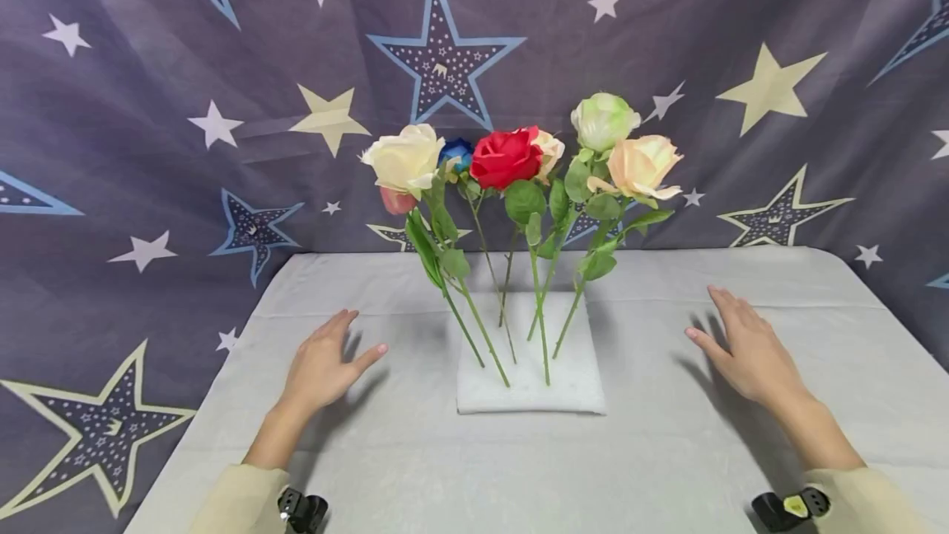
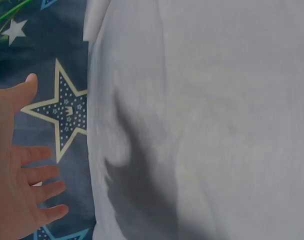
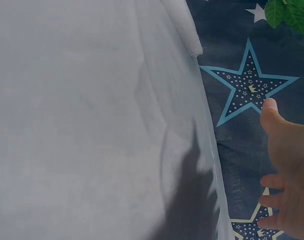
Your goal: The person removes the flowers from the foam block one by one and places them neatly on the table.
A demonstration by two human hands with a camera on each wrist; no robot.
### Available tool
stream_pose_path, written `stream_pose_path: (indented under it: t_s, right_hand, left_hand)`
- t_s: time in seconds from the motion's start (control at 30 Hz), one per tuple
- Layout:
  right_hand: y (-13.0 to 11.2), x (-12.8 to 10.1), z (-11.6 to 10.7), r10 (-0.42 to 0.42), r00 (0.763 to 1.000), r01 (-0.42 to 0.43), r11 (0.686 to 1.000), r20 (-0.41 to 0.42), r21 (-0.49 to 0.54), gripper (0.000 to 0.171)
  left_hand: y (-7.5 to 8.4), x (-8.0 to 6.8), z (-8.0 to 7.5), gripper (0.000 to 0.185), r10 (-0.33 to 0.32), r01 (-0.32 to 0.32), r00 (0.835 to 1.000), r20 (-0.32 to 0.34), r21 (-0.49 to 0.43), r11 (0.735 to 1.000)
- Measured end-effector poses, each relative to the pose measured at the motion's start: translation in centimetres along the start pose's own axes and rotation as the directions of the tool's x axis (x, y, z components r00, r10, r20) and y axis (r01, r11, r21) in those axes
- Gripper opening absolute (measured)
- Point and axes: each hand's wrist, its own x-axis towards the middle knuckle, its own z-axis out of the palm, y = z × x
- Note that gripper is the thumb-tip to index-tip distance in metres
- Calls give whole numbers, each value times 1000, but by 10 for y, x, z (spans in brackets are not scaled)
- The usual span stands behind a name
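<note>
Several artificial roses stand with their stems stuck in a white foam block (image 1: pixel 578 390) on the table: a cream one (image 1: pixel 404 159), a red one (image 1: pixel 507 156), a blue one (image 1: pixel 457 152), a green-white one (image 1: pixel 604 120) and a peach one (image 1: pixel 642 165). My left hand (image 1: pixel 324 365) hovers open, palm down, to the left of the block and holds nothing. To the right of the block my right hand (image 1: pixel 745 346) hovers the same way, fingers straight. The wrist views show each open hand, left hand (image 2: pixel 14 185) and right hand (image 3: pixel 289 165), above the cloth.
The table is covered with a pale grey cloth (image 1: pixel 667 452). A dark backdrop with printed stars (image 1: pixel 445 56) hangs behind and around it. Green leaves (image 3: pixel 287 12) show at a corner of the right wrist view.
</note>
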Motion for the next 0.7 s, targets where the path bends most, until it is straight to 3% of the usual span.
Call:
stream_pose_path:
  t_s: [0.2, 0.47, 0.7]
  right_hand:
    - [-3, -1, -1, -7, 1000, 7, 1000, -7, -20, 71]
    - [-6, -6, 1, 1, 1000, -1, 996, -6, -91, 69]
    - [-11, -8, 2, -62, 997, 57, 993, -48, -105, 62]
  left_hand:
    - [8, 2, 7, 72, -100, 116, 988, 114, -148, 982]
    - [11, 4, 16, 60, -73, 102, 990, 122, -257, 961]
    - [21, 11, 19, 58, -91, 137, 985, 146, -346, 928]
